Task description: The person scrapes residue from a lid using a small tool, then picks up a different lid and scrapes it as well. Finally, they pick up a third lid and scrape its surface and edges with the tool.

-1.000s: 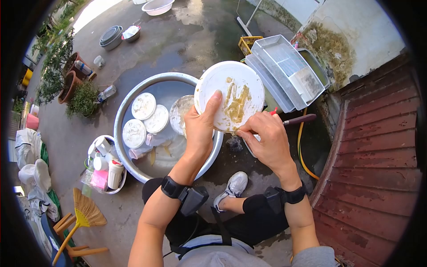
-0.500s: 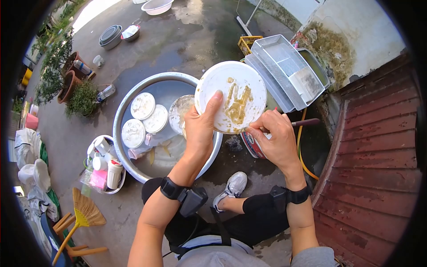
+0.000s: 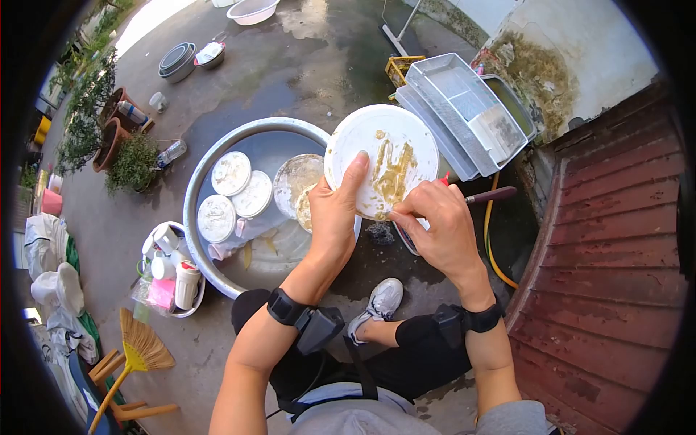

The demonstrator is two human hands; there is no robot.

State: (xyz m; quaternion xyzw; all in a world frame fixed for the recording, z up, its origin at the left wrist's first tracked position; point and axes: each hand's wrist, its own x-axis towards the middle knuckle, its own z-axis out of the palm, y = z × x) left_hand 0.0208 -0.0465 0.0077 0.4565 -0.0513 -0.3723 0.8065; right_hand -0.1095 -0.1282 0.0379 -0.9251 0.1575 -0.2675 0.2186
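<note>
My left hand (image 3: 339,199) grips a round white lid (image 3: 417,156) by its left side, the thumb pressed on the face. Yellowish-brown residue is smeared over the lid's middle and lower part. At the lid's lower right edge, my right hand (image 3: 438,228) is closed in a pinch. From behind its fingers a tool with a dark reddish-brown handle (image 3: 494,194) sticks out to the right; its working end is hidden. Below the lid stands a large metal basin (image 3: 208,270) of water. Several white round lids (image 3: 232,172) lie in it, some stained.
Left of the basin, a white tub (image 3: 194,304) holds cups and a pink item. A yellow-handled broom (image 3: 141,344) and wooden stool legs are at lower left. Clear plastic trays (image 3: 464,109) are stacked at upper right, beside a yellow hose (image 3: 491,250) and a red ribbed metal panel (image 3: 602,290).
Both hands and the lid have shifted slightly; the lid sits a little lower and further right. My right fingers have moved left along its lower edge.
</note>
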